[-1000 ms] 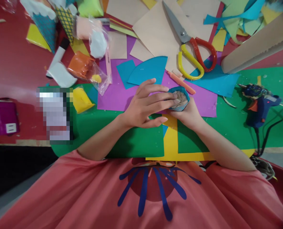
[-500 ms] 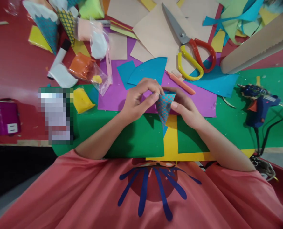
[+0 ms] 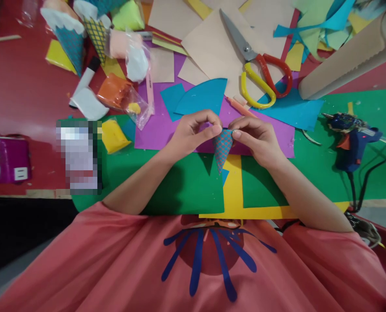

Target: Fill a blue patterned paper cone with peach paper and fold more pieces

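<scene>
The left hand (image 3: 193, 134) and the right hand (image 3: 263, 141) face each other, thumbs and fingers pinched on either side of the rim of a small blue paper cone (image 3: 223, 147) with a reddish criss-cross pattern. The cone points down, toward the person, in front of a green sheet (image 3: 167, 186) and a yellow paper (image 3: 233, 186); whether its tip touches anything, I cannot tell. Beyond the hands a purple sheet (image 3: 150, 134) spreads across the red tabletop (image 3: 11, 99), with a blue fan-shaped piece (image 3: 202, 97) lying partly over it. Large scissors (image 3: 246, 50) rest, blades partly spread, on beige sheets (image 3: 209, 41), just beside an orange pen-like stick (image 3: 240, 106). To the right stand out a blue glue gun (image 3: 355, 149) on green and a beige roll (image 3: 339, 58), with paper scraps (image 3: 323, 26) behind it. On the left are two white-topped cones (image 3: 70, 47), an orange packet (image 3: 113, 92), a yellow packet (image 3: 115, 138), a blurred-out rectangular object (image 3: 82, 156) and a purple box (image 3: 9, 158) near the table's edge. Below that edge the room falls into a dark area (image 3: 24, 229), with grey floor (image 3: 4, 271) showing beside the person's pinkish-red shirt (image 3: 115, 260).
</scene>
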Tool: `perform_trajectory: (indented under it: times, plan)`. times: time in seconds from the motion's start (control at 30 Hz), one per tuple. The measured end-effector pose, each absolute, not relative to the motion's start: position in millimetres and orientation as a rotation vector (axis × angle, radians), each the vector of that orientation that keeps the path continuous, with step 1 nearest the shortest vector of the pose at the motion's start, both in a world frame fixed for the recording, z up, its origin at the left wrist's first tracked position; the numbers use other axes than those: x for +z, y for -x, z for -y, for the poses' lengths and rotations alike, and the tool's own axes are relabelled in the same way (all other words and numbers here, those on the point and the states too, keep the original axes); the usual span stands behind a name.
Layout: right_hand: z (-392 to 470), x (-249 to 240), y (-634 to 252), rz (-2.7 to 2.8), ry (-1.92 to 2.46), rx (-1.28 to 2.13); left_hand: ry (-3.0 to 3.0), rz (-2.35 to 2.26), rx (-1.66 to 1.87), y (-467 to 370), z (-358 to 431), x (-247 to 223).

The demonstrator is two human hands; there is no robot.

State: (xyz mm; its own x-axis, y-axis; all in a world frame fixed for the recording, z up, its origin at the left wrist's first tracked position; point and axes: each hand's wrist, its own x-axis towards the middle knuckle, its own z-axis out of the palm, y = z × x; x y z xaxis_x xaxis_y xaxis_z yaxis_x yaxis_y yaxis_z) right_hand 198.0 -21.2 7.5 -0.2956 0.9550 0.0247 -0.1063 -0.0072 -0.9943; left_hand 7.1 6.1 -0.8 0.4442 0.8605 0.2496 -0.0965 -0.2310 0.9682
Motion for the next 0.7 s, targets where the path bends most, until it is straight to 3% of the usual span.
perform_trajectory:
  times: [0.37,0.7]
  plan:
    - [17.6,7.0,-202.5,1.302,0.889,1.574,-1.362,-0.699,1.034,-5.8,-7.0,-6.5]
    - [14.8,0.5,-208.1,1.473,0.992,1.199,-1.358,-0.760,0.755,-11.7,-1.1,-4.4]
